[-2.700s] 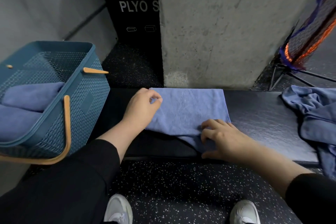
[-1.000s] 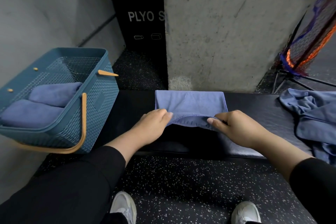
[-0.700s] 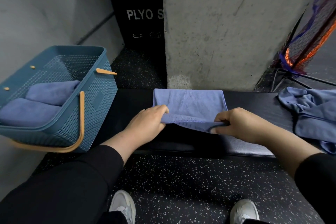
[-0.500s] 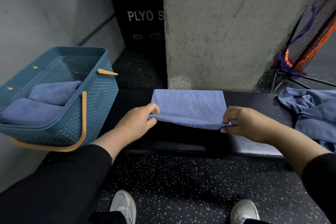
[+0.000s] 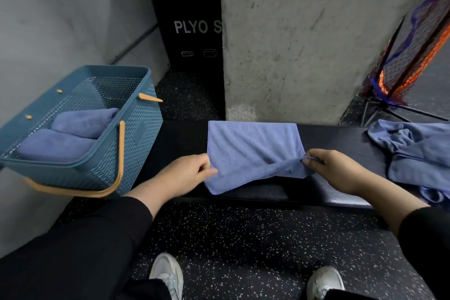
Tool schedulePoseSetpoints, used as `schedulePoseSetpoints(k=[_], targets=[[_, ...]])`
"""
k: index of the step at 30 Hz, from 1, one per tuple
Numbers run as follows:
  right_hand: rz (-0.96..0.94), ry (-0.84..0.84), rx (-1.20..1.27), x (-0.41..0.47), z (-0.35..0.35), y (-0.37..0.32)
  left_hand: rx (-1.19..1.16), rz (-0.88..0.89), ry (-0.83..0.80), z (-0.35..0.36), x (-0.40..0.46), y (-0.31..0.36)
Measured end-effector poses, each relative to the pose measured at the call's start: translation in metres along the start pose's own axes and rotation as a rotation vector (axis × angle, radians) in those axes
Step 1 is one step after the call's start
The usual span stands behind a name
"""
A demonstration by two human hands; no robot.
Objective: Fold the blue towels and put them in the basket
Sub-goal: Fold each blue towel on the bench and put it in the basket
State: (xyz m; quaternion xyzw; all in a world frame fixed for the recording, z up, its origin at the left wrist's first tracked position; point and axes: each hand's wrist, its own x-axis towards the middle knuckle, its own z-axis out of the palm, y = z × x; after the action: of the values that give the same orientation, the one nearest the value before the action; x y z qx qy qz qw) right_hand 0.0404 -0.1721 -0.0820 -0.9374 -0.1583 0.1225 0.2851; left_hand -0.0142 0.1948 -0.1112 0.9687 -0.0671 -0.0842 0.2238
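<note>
The near edge of the soft blue cloth towel now lies lower on the black padded bench. My left hand and right hand pinch its near corners, so folding continues before the blue woven plastic basket.

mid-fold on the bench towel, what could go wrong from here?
1. The towel has its near left corner lying at the front edge of the bench; if the left hand or right hand loses its pinch, that side may slide off to the floor.
2. The near edge is wrinkled and uneven, so the fold may come out skewed.
3. The basket already holds two folded towels; a bulky fold may sit badly.
</note>
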Motion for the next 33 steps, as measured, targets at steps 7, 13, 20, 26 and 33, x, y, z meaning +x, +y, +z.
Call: schedulePoseSetpoints(k=[7, 13, 20, 26, 33], targets=[[0.012, -0.023, -0.039, 0.002, 0.009, 0.000, 0.358, 0.277, -0.045, 0.024, -0.003, 0.007], [0.028, -0.027, -0.046, 0.006, 0.008, 0.003, 0.251, 0.302, -0.068, 0.018, 0.001, -0.004], [0.054, -0.037, -0.046, 0.007, 0.008, 0.000, -0.012, 0.026, -0.042, 0.011, -0.002, 0.004], [0.097, -0.263, -0.080, -0.003, -0.010, -0.015, -0.240, -0.027, -0.303, -0.009, -0.011, 0.014], [0.037, 0.002, -0.132, 0.011, -0.020, -0.021, -0.303, 0.041, -0.131, -0.015, 0.002, 0.018]])
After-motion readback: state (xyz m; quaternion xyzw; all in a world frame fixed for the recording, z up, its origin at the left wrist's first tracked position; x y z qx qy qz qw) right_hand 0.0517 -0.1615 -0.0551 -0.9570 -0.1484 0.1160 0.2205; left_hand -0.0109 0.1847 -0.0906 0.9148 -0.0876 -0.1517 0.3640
